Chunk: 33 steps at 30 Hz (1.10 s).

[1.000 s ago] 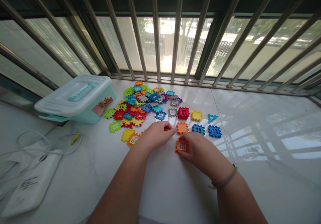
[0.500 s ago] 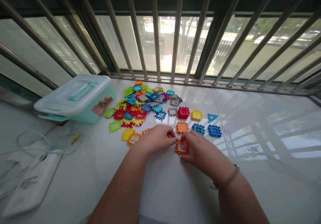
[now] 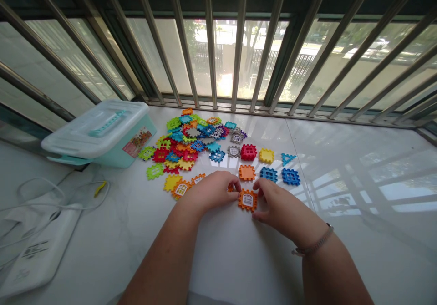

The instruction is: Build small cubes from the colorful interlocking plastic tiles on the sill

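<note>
An orange window tile (image 3: 247, 199), square with notched edges and a white window frame, lies on the white surface in front of me. My right hand (image 3: 275, 201) is at its right side, thumb and fingers apart. To the left, my left hand (image 3: 218, 189) has its fingers bent round another orange tile (image 3: 231, 188), mostly hidden by the hand. Just beyond are a plain orange tile (image 3: 247, 173) and two blue tiles, one of them a blue window tile (image 3: 268, 174). Behind these sit a stack of red tiles (image 3: 248, 152) and a yellow tile (image 3: 266, 155).
A heap of mixed notched tiles (image 3: 187, 143) spreads at the back left. Beside it stands a lidded teal box (image 3: 112, 136). A white power strip (image 3: 44, 246) with cables lies at far left. Metal bars (image 3: 241, 45) line the window behind.
My right hand has loosened from the orange window tile and shifted slightly right, its fingers parting. My left hand has barely moved. The view has shifted a little.
</note>
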Each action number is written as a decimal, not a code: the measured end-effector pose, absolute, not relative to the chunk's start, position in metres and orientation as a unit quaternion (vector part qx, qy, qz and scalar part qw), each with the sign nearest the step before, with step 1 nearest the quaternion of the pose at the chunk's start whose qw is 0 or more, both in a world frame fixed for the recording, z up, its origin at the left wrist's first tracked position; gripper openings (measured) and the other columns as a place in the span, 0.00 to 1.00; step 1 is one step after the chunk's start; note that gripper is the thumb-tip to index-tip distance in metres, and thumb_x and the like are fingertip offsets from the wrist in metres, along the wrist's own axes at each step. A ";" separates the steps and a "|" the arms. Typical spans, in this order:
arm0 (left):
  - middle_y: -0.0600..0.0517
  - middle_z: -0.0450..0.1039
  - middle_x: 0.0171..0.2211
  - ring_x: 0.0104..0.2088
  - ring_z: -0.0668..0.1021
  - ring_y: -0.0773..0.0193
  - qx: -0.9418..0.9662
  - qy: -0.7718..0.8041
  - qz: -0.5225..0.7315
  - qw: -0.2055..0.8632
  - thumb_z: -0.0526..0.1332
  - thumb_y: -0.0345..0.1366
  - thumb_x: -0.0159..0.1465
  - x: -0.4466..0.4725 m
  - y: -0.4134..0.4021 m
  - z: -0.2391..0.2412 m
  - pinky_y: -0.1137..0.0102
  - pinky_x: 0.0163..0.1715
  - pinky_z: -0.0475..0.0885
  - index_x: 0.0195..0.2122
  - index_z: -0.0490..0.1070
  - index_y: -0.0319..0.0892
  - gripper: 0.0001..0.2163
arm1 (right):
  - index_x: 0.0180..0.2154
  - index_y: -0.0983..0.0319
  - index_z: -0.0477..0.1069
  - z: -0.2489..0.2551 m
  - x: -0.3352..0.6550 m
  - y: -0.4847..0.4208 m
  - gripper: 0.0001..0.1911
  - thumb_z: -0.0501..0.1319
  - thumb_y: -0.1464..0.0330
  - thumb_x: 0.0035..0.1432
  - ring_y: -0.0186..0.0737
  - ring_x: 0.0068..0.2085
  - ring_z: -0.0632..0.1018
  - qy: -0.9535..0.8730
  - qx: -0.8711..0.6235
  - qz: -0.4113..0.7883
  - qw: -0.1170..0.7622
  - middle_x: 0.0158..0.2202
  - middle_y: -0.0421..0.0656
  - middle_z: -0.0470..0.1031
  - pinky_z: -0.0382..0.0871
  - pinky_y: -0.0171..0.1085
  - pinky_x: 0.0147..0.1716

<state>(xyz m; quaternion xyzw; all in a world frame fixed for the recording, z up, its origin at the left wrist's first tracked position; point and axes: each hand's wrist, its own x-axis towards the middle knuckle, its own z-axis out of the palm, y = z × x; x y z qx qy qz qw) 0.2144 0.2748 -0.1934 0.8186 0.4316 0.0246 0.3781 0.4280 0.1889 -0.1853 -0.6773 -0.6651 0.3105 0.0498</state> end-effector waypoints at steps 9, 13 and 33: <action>0.54 0.85 0.40 0.41 0.82 0.58 0.824 0.423 0.026 0.375 0.66 0.39 0.62 0.216 0.275 -0.196 0.68 0.39 0.70 0.40 0.86 0.50 0.08 | 0.54 0.60 0.69 -0.187 0.425 0.191 0.29 0.75 0.75 0.53 0.47 0.47 0.81 -0.651 -0.684 0.329 0.033 0.49 0.47 0.82 0.65 0.37 0.41; 0.53 0.85 0.40 0.41 0.82 0.58 0.825 0.423 0.029 0.374 0.66 0.38 0.62 0.217 0.275 -0.198 0.68 0.39 0.70 0.39 0.85 0.50 0.08 | 0.54 0.61 0.70 -0.191 0.425 0.191 0.29 0.76 0.76 0.52 0.47 0.48 0.81 -0.648 -0.686 0.331 0.030 0.50 0.48 0.82 0.65 0.37 0.43; 0.52 0.85 0.39 0.40 0.82 0.57 0.824 0.428 0.039 0.370 0.66 0.36 0.61 0.217 0.274 -0.199 0.68 0.39 0.71 0.37 0.84 0.48 0.06 | 0.47 0.60 0.73 -0.189 0.431 0.189 0.22 0.77 0.62 0.54 0.53 0.45 0.83 -0.624 -0.720 0.293 -0.079 0.45 0.49 0.84 0.61 0.39 0.36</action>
